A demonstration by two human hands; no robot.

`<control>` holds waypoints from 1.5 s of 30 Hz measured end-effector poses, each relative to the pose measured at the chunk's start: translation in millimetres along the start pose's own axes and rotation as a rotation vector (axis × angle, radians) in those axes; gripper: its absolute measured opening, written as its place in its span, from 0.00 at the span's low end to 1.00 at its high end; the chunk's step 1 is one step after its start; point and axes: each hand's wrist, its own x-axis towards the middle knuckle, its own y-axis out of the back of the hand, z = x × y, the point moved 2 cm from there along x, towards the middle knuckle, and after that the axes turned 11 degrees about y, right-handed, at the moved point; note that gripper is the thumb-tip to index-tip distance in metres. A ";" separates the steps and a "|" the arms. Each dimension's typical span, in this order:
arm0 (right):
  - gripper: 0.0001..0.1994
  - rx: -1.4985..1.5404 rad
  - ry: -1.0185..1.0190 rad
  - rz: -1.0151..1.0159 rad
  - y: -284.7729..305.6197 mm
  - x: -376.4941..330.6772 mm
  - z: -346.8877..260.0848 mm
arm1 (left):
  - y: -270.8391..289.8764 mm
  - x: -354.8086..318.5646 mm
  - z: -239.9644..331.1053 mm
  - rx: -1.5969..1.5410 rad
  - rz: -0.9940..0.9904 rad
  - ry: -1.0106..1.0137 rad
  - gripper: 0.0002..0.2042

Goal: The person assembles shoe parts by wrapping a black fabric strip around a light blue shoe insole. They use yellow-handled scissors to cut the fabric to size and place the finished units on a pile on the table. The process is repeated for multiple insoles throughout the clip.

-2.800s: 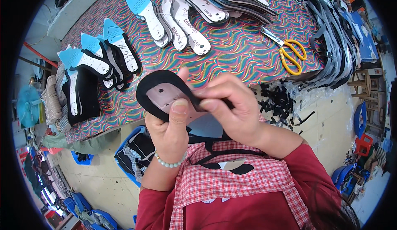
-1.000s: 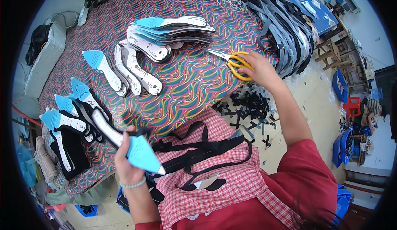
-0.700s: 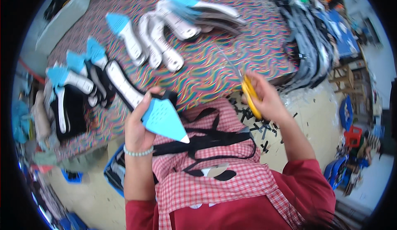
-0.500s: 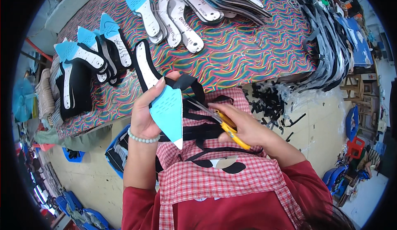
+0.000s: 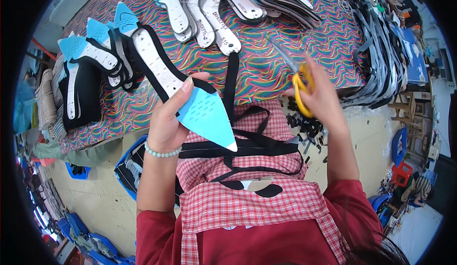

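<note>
My left hand (image 5: 167, 120) grips a shoe insole (image 5: 208, 115) between thumb and fingers. It has a pointed blue toe with a white tip, a white heel part and black edging. Its toe points to the lower right, over my lap. Over the table's front right part, my right hand (image 5: 326, 98) holds yellow-handled scissors (image 5: 301, 86), their blades pointing up and left, apart from the insole. A black strip (image 5: 231, 84) hangs down the table's front between my hands, its top by the heel of a white insole (image 5: 223, 31). Black bands (image 5: 257, 147) lie across my lap.
More blue-toed insoles (image 5: 100, 31) stand at the table's left, and insole stacks (image 5: 243, 3) lie at the back. A bundle of dark and grey strips (image 5: 378, 50) drapes over the right edge. Black scraps (image 5: 307, 131) litter the floor beside a checked apron (image 5: 257, 205).
My right hand has moved the scissors up and right, away from the insole. The insole has turned, its toe swinging right. The black strip now hangs apart from it.
</note>
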 end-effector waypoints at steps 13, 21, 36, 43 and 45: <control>0.14 0.531 0.357 -0.241 -67.4 -5.3 -82.7 | -24.7 -18.3 -10.3 0.361 0.222 -0.585 0.11; 0.22 0.691 0.413 0.287 -39.7 32.8 -127.4 | -40.3 -22.0 -38.7 0.733 0.373 -0.695 0.14; 0.16 1.522 0.337 -0.779 -51.7 -19.2 -95.9 | -75.3 -40.6 21.5 0.592 -0.569 -0.438 0.18; 0.16 0.087 0.202 0.111 -48.7 52.7 -23.8 | -23.9 -51.5 144.0 2.269 0.364 -1.109 0.12; 0.17 -0.070 0.229 0.144 -70.4 63.1 -34.0 | 60.2 -43.5 157.3 2.359 0.548 -0.777 0.14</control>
